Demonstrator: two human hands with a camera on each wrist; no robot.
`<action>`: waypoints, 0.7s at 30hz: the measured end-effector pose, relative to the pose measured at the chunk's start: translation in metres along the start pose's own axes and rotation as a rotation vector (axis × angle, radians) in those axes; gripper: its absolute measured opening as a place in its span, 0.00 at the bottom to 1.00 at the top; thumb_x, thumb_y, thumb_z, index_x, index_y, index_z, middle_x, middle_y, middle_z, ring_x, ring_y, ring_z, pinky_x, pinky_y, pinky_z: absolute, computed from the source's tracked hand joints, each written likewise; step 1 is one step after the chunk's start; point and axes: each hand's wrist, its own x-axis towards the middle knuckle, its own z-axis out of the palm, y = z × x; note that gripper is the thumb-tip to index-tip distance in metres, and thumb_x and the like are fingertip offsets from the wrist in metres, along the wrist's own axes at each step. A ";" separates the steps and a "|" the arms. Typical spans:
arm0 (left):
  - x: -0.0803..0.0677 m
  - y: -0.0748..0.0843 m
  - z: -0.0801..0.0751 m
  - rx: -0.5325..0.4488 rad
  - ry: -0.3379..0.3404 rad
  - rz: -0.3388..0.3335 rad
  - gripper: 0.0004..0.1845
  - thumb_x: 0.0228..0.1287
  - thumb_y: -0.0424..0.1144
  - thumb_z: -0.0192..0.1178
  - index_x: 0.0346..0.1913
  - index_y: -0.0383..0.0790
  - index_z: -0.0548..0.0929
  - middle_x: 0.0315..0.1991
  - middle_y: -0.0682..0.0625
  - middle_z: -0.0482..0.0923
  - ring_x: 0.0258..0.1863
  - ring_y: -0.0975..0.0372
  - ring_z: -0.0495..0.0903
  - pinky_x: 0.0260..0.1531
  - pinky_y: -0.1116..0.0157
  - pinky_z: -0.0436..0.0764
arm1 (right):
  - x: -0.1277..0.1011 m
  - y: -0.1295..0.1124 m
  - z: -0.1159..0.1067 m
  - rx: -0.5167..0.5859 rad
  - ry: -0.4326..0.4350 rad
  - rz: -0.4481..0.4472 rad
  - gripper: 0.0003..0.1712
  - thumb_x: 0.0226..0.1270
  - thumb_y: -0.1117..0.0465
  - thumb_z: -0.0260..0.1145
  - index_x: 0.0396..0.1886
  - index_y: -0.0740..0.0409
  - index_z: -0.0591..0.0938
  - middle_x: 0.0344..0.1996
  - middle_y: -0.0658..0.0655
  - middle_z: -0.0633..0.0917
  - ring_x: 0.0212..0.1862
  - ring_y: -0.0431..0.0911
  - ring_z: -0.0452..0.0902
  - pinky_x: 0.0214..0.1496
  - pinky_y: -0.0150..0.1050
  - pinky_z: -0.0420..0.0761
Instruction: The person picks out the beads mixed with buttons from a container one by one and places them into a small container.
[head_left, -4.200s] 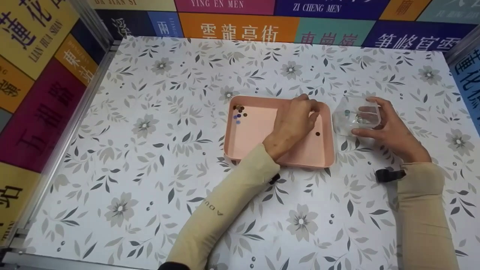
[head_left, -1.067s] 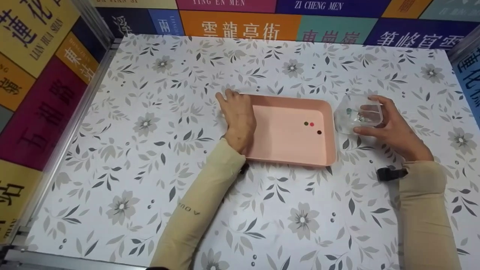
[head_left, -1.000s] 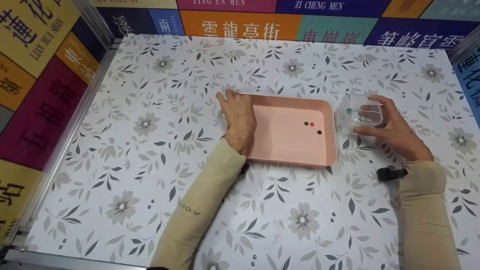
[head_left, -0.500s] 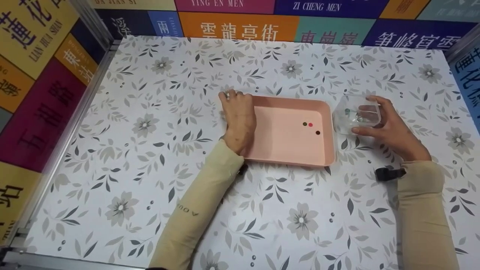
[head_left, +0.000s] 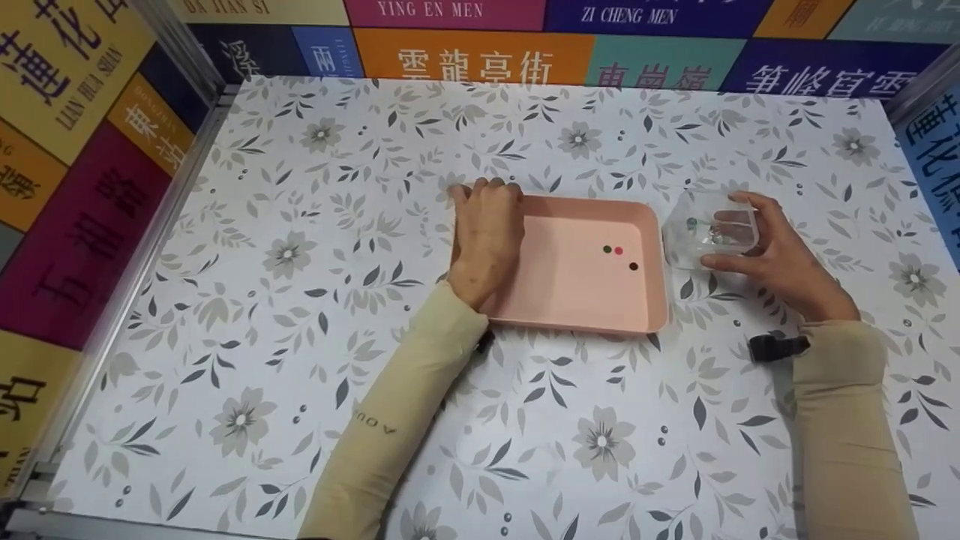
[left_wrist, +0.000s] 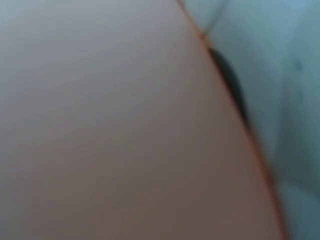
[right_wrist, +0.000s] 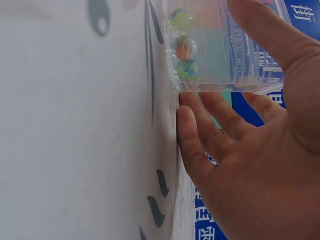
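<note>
Over the left end of a pink rectangular tray (head_left: pixel 570 300) is my left hand (head_left: pixel 486 236), fingers bent downward. Its fingertips, and that end of the tray floor, are hidden in the head view. On the tray's right part lie a green bead (head_left: pixel 607 249), a pink bead (head_left: pixel 619 251) and a dark bead (head_left: pixel 634 266). My right hand (head_left: pixel 784 259) grips a clear plastic box (head_left: pixel 686 251) beside the tray, thumb on the near side and fingers on the far side. Glass marbles (right_wrist: pixel 184 48) sit at the bottom of the box in the right wrist view.
A white tabletop with a grey flower print (head_left: pixel 300 337) surrounds the tray. Colourful panels with lettering (head_left: pixel 472 56) stand along the back and sides. The left wrist view is filled mostly by a blurred pinkish surface (left_wrist: pixel 110 125).
My left hand has gone from the tray's right part to its left end, then shifted slightly right. Green and pink beads now show beside the dark one. My right hand stays on the box.
</note>
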 end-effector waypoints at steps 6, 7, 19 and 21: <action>0.001 0.002 -0.001 -0.073 -0.009 0.012 0.09 0.71 0.41 0.62 0.42 0.49 0.93 0.41 0.51 0.90 0.45 0.54 0.84 0.56 0.51 0.70 | 0.000 0.001 -0.001 -0.018 -0.002 0.011 0.56 0.65 0.61 0.77 0.81 0.32 0.51 0.75 0.55 0.68 0.72 0.40 0.68 0.55 0.19 0.73; 0.001 0.002 -0.002 -0.086 -0.007 0.015 0.09 0.71 0.42 0.62 0.42 0.49 0.93 0.41 0.51 0.90 0.45 0.54 0.84 0.56 0.52 0.70 | 0.000 0.001 -0.001 -0.016 -0.001 0.010 0.56 0.65 0.61 0.77 0.81 0.32 0.51 0.75 0.56 0.68 0.72 0.40 0.68 0.55 0.19 0.73; -0.002 0.009 -0.007 -0.189 0.000 0.055 0.09 0.73 0.45 0.63 0.43 0.51 0.93 0.41 0.53 0.90 0.44 0.57 0.85 0.53 0.53 0.70 | 0.001 0.001 -0.002 -0.025 -0.004 0.024 0.56 0.65 0.60 0.77 0.81 0.32 0.51 0.75 0.55 0.68 0.72 0.41 0.68 0.55 0.19 0.73; -0.003 0.012 -0.008 -0.217 -0.001 0.059 0.09 0.73 0.45 0.63 0.44 0.51 0.93 0.41 0.54 0.90 0.44 0.57 0.84 0.53 0.54 0.70 | 0.000 0.001 -0.002 -0.025 -0.004 0.023 0.56 0.66 0.60 0.77 0.81 0.32 0.51 0.75 0.55 0.68 0.72 0.41 0.68 0.56 0.19 0.73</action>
